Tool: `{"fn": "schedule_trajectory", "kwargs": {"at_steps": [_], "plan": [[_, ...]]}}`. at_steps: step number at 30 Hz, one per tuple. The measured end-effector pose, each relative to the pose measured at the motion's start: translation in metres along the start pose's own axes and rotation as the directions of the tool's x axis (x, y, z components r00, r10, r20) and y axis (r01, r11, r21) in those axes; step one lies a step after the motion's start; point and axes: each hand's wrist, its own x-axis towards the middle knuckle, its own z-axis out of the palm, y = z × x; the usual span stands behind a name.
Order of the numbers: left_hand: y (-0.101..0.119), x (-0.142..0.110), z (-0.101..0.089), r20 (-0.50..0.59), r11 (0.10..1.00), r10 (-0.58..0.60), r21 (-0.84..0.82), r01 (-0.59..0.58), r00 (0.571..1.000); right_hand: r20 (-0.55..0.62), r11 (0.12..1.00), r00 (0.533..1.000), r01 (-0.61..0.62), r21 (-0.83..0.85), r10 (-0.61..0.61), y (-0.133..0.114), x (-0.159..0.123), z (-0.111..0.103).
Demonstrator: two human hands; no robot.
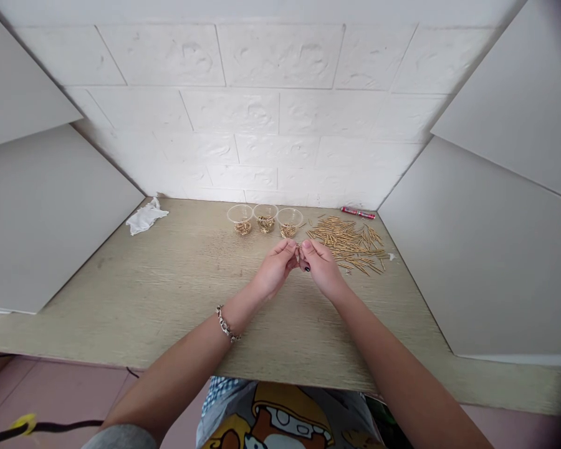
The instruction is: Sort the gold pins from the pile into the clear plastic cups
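My left hand (275, 267) and my right hand (323, 265) meet over the table, fingertips pinched together. Between the thumbs shows a bit of a small gold-coloured piece (298, 245); fingers cover most of it, so its exact kind is hidden. Just beyond my hands stand three clear plastic cups: the left cup (240, 214), the middle cup (265, 211) and the right cup (290, 216), each with small metallic parts at the bottom. Right of my hands spreads a pile of slender gold-coloured metal rods (341, 236), pointed at the ends.
A crumpled white tissue (146, 216) lies at the back left of the wooden table (168, 299). Near the wall is a red tube-shaped packet (358, 212). Tiny crumbs dot the surface left of my hands. Grey panels (490, 249) flank both sides.
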Motion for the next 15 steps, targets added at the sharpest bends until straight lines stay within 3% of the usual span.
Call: {"fn": "schedule_trajectory", "kwargs": {"at_steps": [15], "plan": [[-0.0003, -0.0002, 0.0008, 0.035, 0.999, 0.009, 0.035, -0.01, 0.999, 0.002, 0.995, 0.999, 0.05, -0.09, -0.05, -0.0033, -0.002, -0.001]]}}
